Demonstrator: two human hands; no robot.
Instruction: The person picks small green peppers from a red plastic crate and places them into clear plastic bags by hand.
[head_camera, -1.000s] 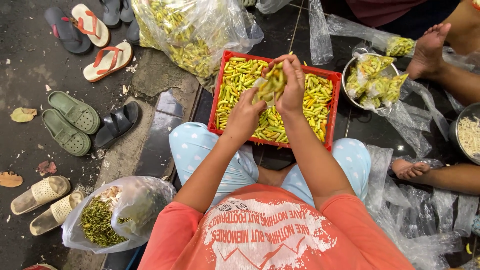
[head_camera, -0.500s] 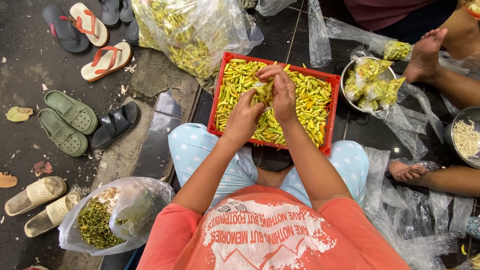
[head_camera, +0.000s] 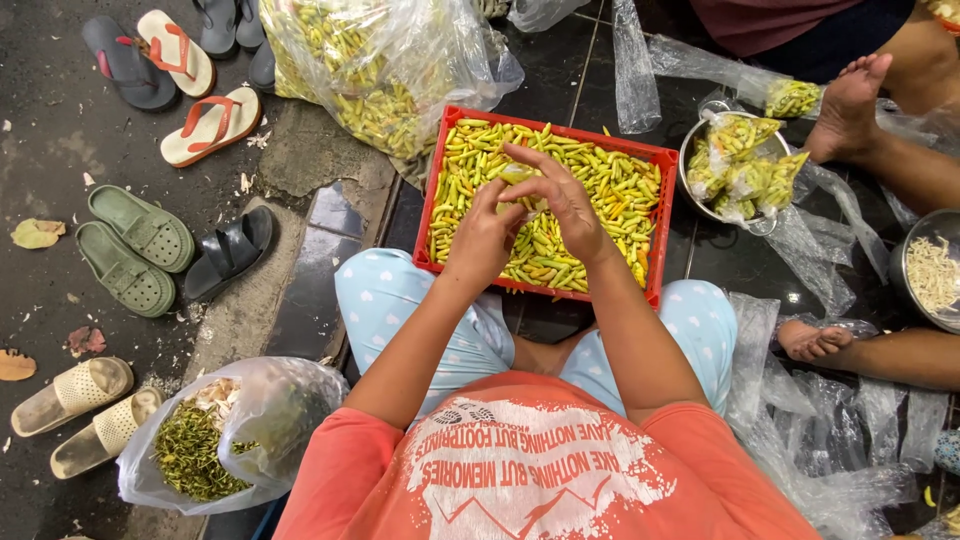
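A red plastic tray full of yellow-green chilies lies on the dark floor in front of my knees. Both hands are raised just above it and meet over its middle. My left hand and my right hand pinch a small bundle of chilies between their fingertips. The bundle looks wrapped in thin clear plastic, and the fingers hide most of it.
A big clear bag of chilies lies behind the tray. A bag of green stems sits by my left knee. A metal bowl holds small packed bags; a second bowl holds pale bits. Another person's feet and sandals are nearby.
My hands have come down from the tray's far edge to just over its middle. The bundle, held high and plainly visible before, is now mostly covered by my fingers.
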